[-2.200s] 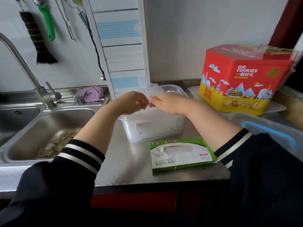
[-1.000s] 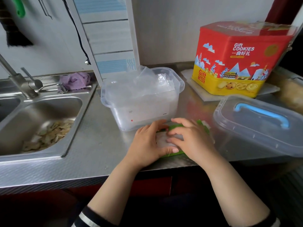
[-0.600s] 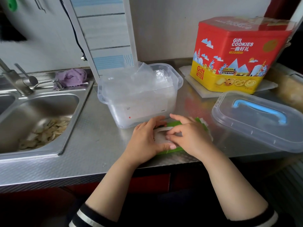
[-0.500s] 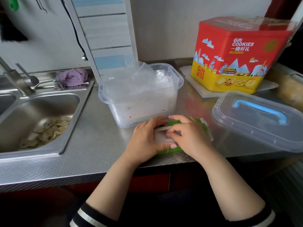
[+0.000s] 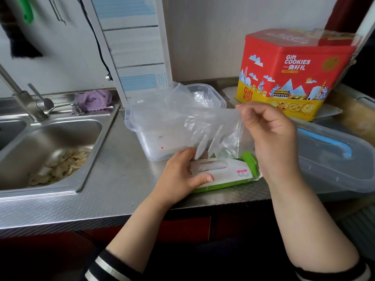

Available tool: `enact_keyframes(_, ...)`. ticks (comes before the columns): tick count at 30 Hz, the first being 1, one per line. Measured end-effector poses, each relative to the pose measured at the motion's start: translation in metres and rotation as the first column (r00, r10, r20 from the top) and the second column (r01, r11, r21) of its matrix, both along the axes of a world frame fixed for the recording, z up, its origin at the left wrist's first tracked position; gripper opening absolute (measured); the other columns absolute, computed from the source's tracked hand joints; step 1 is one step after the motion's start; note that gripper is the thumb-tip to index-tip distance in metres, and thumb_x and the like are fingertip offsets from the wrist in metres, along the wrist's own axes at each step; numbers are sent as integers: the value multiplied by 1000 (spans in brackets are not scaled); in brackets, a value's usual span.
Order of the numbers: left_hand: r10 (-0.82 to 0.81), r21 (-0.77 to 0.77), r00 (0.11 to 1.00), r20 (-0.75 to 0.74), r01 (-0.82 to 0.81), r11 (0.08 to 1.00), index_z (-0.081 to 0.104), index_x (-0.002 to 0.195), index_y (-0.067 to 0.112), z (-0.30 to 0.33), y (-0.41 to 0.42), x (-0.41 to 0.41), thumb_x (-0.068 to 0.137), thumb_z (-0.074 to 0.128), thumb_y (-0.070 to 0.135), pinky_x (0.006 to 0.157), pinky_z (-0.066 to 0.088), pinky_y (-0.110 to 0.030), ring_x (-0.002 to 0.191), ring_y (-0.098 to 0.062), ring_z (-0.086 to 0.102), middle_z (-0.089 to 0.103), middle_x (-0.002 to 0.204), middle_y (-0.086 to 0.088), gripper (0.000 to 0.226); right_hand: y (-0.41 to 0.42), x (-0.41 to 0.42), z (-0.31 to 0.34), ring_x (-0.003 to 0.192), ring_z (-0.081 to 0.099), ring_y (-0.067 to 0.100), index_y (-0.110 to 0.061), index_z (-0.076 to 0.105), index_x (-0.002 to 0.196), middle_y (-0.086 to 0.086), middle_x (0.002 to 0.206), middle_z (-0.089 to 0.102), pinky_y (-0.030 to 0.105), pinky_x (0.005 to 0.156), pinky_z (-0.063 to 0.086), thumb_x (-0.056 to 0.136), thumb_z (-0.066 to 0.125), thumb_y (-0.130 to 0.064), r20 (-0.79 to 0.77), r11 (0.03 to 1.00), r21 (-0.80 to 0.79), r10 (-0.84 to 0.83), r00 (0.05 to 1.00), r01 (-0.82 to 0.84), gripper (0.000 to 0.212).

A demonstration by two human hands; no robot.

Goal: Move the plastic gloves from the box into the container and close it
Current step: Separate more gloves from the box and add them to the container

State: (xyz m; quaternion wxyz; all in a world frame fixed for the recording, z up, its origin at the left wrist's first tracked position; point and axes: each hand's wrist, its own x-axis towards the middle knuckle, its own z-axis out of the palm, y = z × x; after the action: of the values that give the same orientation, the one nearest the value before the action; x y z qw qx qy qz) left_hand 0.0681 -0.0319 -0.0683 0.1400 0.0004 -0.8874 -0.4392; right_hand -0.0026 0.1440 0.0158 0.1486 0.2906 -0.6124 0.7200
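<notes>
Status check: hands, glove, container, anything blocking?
Right hand pinches a clear glove, lifted above the box. Left hand holds the box down. Container open, lid lying right. Path unobstructed.

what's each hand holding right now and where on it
Right hand pinches a plastic glove at its cuff edge. Left hand grips the glove box at its left end.

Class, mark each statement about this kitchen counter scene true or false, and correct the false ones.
1. The right hand pinches a plastic glove. True.
2. The lid sits on the container. False: it lies on the counter to the right; the container is open.
3. The left hand grips the glove box. True.
4. The cookie tin is blue. False: it is red and yellow.
5. The sink is to the container's left. True.
</notes>
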Motion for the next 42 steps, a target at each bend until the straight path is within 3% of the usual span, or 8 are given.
enact_keyframes(3,-49,383,997,-52,65,922,67,111,28,29,6,9,79,51,60,106,41,-49,116,-20,60,68,117,1,48,4,2,-1,97,62,4,-13,66,97,4,99,66,17,88,45,92,60,-7,-140,997,76,-7,990,17,9)
enact_keyframes(7,-345,778,935,-85,278,563,64,125,11,68,10,15,78,44,76,106,41,-31,125,-20,56,65,126,-6,83,2,6,-14,106,60,11,-15,70,96,4,106,62,30,93,48,90,62,-22,-227,966,255,13,974,47,12)
enact_keyframes(12,-201,809,979,-35,146,570,58,125,3,75,25,11,102,39,16,100,47,-40,105,-20,66,70,111,-6,32,-6,15,-22,119,54,13,-19,74,97,-3,120,60,29,103,41,86,63,-35,-206,925,379,84,975,0,22)
enact_keyframes(17,-116,744,991,-73,132,655,60,121,11,74,14,11,102,40,11,88,51,-47,96,-34,70,61,113,-23,27,1,4,-5,119,45,-13,-24,49,136,-18,136,47,29,111,37,83,49,-66,221,936,337,23,975,-98,68)
enact_keyframes(21,-89,679,986,-143,163,716,61,118,15,80,7,12,99,44,9,78,52,-53,76,-25,70,66,104,-15,26,-2,-13,0,117,60,13,-16,60,124,-5,122,66,35,101,45,61,75,-67,499,888,224,249,830,-402,82)
enact_keyframes(27,194,608,972,-131,-76,790,66,100,21,83,-8,8,86,66,19,43,33,-16,42,-11,41,69,70,4,14,-16,-20,2,79,67,10,-23,69,80,-7,76,72,30,78,52,79,75,-26,320,966,219,58,945,-134,7)
enact_keyframes(36,423,618,897,-125,-263,740,60,73,11,83,-31,4,79,73,29,45,33,-14,49,-4,41,58,60,12,24,-42,-29,26,68,56,-3,-38,66,85,-14,76,65,18,70,46,98,54,-30,81,896,443,-28,996,-11,19)
enact_keyframes(42,544,650,823,-162,-326,687,66,86,11,92,-58,1,91,67,22,43,27,-12,42,-1,29,40,46,16,11,-86,-68,63,51,50,9,4,65,94,-3,64,60,29,56,47,96,57,-17,59,899,437,-17,998,-11,23)
